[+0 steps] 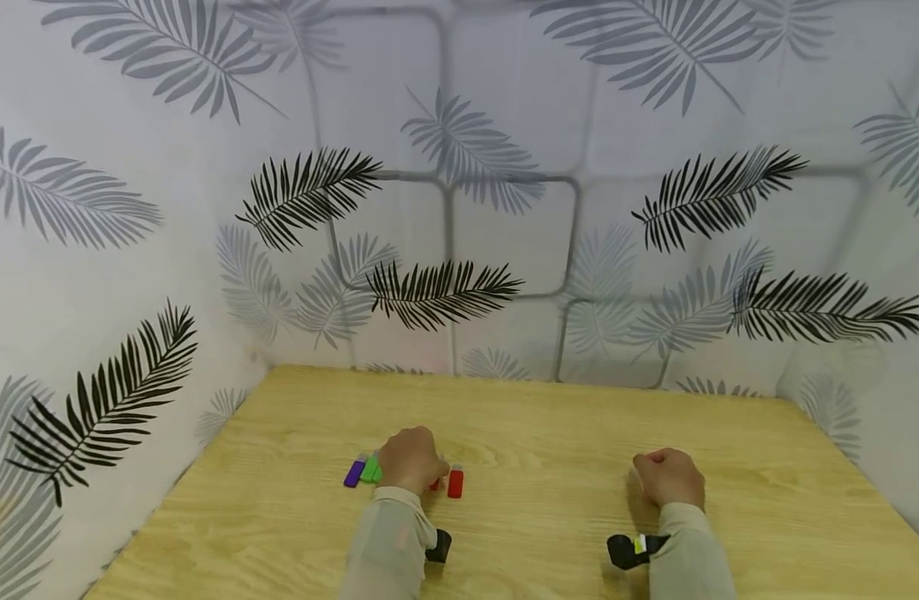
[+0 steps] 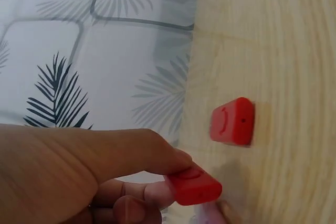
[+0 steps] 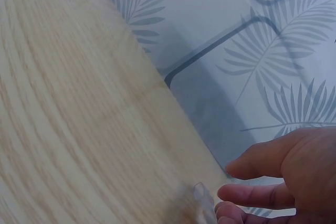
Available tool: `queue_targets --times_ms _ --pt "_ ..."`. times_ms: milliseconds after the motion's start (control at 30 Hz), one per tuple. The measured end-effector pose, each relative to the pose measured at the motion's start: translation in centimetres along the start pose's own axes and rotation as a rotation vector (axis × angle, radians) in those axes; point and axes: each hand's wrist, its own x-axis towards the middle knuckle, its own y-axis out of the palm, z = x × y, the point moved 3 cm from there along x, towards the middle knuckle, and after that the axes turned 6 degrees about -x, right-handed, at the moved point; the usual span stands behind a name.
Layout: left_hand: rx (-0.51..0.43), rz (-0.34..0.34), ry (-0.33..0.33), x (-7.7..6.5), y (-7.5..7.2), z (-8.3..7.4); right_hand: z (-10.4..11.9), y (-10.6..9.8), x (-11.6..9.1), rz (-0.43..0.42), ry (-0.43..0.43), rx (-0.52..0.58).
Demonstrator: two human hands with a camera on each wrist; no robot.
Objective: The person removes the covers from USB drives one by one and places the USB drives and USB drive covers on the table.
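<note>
My left hand (image 1: 412, 460) is over the left-middle of the table, pinching a red USB flash drive (image 2: 193, 186) between thumb and fingers. A second red flash drive (image 2: 232, 121) with a curved mark lies just beyond it on the wood. Left of the hand lie a purple flash drive (image 1: 354, 473) and green ones (image 1: 370, 469), partly covered by it. To the right, my right hand (image 1: 669, 478) hangs above the table with loosely curled fingers, thumb apart from the fingertips. Beside those fingertips is a faint see-through shape (image 3: 205, 200); I cannot tell whether it is held.
The wood-grain table (image 1: 534, 517) ends at a pale wall covering (image 1: 504, 233) with leaf prints at the back and sides. A black strap piece (image 1: 439, 546) sits at the left wrist and another black piece (image 1: 630, 550) at the right wrist.
</note>
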Motion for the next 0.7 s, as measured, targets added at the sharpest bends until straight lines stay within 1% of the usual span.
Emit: queue_targets --times_ms 100,200,400,567,700 --pt "-0.020 0.002 0.001 -0.1 -0.9 0.2 0.7 -0.4 -0.3 -0.023 -0.022 -0.006" --pt "-0.047 0.008 0.022 -0.4 -1.9 0.2 1.4 -1.0 -0.8 -0.036 -0.037 0.001" --pt "-0.110 0.015 0.086 -1.3 -4.8 -0.3 3.6 -2.5 -1.4 -0.033 -0.069 0.018" --pt "-0.171 -0.029 0.150 -2.4 -7.0 -0.5 6.0 -3.1 -2.6 -0.041 -0.131 0.021" --pt "-0.224 -0.079 0.203 -3.2 -8.2 -0.8 7.7 -3.7 -3.7 -0.052 -0.187 0.027"
